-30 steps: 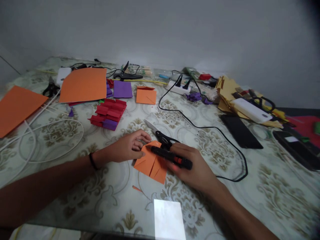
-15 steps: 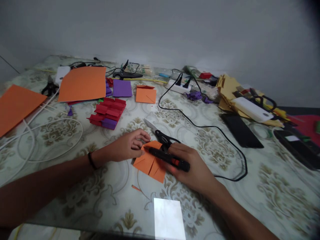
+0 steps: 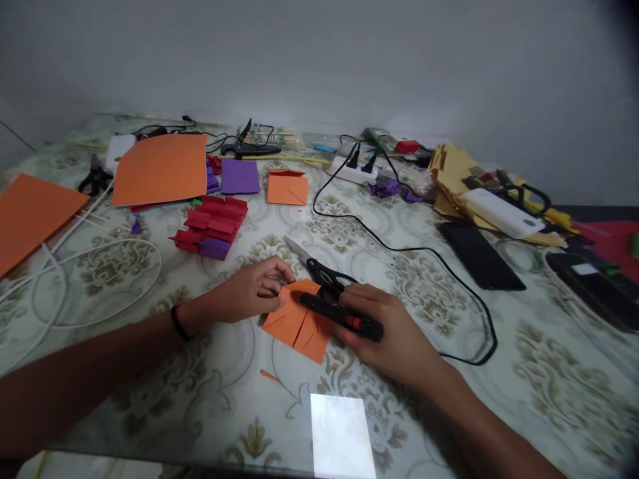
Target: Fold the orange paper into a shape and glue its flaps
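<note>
My right hand (image 3: 387, 319) is closed around a black hot glue gun (image 3: 344, 316) with a red-orange part on its side. Its tip points left, over the upper part of a folded orange paper (image 3: 304, 326). My left hand (image 3: 257, 289) holds that paper's left edge, fingers curled, thumb at the edge. The paper lies on the table with creases or slits in its near side. Just beyond it are scissors (image 3: 319, 269), blades pointing away to the left, handles partly hidden by my right hand. A thin orange scrap (image 3: 270, 376) lies nearer me.
A red folded-paper piece (image 3: 212, 226) with one purple section lies left, near orange sheets (image 3: 160, 169), a purple square (image 3: 240, 176) and another folded orange paper (image 3: 287, 189). A black cord (image 3: 414, 249) runs from the power strip (image 3: 353, 171) around to my right hand. A black phone (image 3: 482, 256) lies right.
The glue gun's tip has drawn back slightly to the right across the orange paper. My left hand keeps hold of the paper's edge. The whole view has shifted a little.
</note>
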Tool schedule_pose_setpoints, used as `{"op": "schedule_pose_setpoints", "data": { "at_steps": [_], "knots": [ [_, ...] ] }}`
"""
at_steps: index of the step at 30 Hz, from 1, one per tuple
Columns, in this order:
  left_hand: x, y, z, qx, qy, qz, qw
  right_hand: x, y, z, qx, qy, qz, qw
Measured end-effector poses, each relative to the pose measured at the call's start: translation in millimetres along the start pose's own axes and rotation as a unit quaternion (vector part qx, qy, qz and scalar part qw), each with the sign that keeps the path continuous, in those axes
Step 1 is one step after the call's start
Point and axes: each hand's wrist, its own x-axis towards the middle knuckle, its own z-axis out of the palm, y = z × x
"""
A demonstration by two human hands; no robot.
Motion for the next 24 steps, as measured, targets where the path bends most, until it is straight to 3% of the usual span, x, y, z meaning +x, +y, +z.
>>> {"op": "schedule_pose_setpoints", "data": {
  "at_steps": [10, 24],
  "knots": [
    [2, -1, -0.2, -0.013, 0.014, 0.002, 1.000, -1, -1, -9, -0.005, -0.017, 0.018, 1.000],
    [6, -6, -1.0, -0.043, 0.079, 0.010, 0.996, -2, 2, -17, -0.032, -0.028, 0.017, 0.999]
  ]
}}
